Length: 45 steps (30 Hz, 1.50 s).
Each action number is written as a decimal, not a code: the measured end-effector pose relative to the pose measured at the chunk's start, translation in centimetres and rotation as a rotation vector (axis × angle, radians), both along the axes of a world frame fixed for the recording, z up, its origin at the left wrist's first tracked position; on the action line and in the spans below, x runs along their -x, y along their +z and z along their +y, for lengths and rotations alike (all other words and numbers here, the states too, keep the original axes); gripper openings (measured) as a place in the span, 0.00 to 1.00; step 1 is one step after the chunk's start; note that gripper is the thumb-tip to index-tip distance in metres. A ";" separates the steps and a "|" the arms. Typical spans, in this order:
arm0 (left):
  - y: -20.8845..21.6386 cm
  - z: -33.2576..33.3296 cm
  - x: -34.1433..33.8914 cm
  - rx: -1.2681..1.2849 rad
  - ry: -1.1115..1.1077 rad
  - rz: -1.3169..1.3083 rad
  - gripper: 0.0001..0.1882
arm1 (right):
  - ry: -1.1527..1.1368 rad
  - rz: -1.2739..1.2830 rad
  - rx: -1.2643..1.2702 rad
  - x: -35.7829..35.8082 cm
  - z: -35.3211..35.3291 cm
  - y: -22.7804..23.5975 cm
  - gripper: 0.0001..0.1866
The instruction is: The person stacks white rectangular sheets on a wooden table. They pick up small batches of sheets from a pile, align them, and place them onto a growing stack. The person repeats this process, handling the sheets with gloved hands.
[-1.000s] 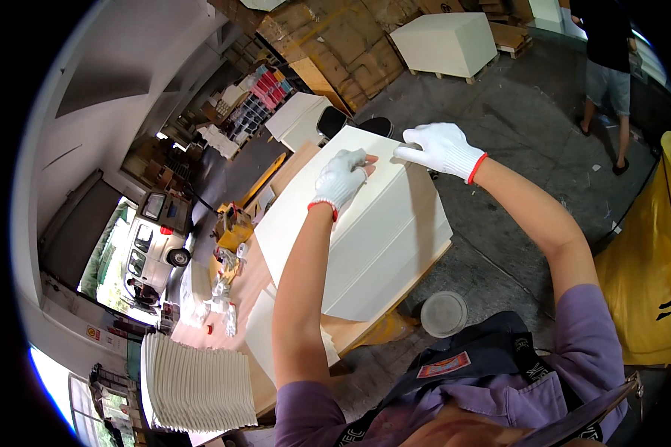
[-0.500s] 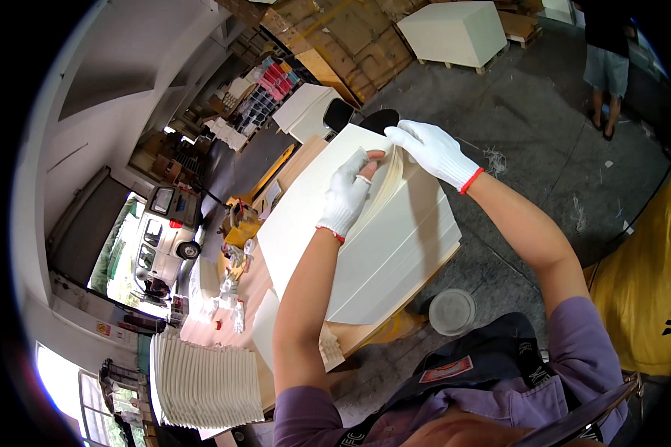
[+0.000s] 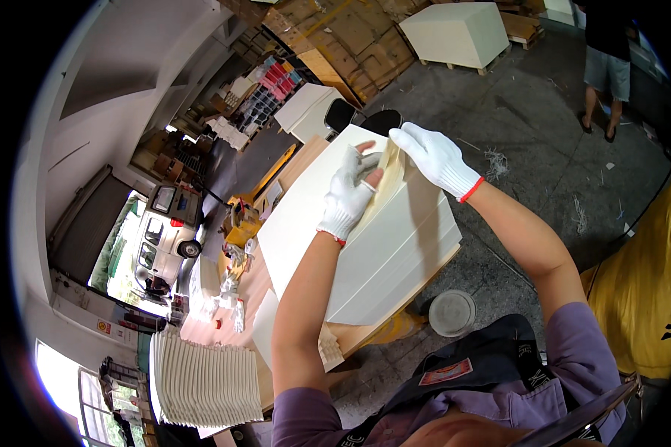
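A tall stack of large cream-white paper sheets (image 3: pixel 306 208) lies on the wooden table in front of me. My right hand (image 3: pixel 438 161), in a white knit glove with a red cuff, grips the far right corner of the top sheets (image 3: pixel 390 177), which are lifted and fanned. Against the inner side of those raised sheets is my left hand (image 3: pixel 348 195), gloved the same way but with bare thumb and fingertip showing. Its thumb and fingers are spread apart, the thumb close to the sheet edges.
A rippled pile of cream sheets (image 3: pixel 205 380) stands at the table's near left end. Along the left edge are a yellow box (image 3: pixel 240 223) and plastic-wrapped bits. A round lidded bucket (image 3: pixel 452 312) is on the floor at right, near yellow cloth (image 3: pixel 641 290). Another person (image 3: pixel 608 67) stands far right.
My left hand's thumb and fingers have spread from a more curled shape. The lifted sheets stand more upright and bunched. My right hand stays at the corner, nearly unmoved.
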<state>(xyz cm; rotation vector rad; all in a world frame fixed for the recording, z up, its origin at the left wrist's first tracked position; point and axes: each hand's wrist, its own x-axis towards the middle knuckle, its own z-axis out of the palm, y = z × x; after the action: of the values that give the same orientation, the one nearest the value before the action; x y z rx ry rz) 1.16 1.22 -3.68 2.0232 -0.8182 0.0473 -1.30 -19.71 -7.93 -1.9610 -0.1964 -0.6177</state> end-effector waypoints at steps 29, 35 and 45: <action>0.7 -0.8 1.6 -0.235 0.143 0.060 0.18 | -0.056 -0.061 0.016 -0.8 0.5 -1.1 0.26; 0.1 -0.3 0.7 -0.211 0.112 0.021 0.19 | -0.052 -0.046 0.011 -0.7 0.4 -1.0 0.27; 0.1 -0.3 1.1 -0.231 0.088 -0.156 0.16 | -0.058 -0.052 0.048 -1.0 0.3 -1.4 0.25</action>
<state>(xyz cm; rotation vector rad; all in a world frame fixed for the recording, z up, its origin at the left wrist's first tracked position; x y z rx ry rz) 0.02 0.94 -3.56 2.2953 -0.8631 0.1691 -0.35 -19.42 -9.31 -2.0036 -0.1883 -0.7084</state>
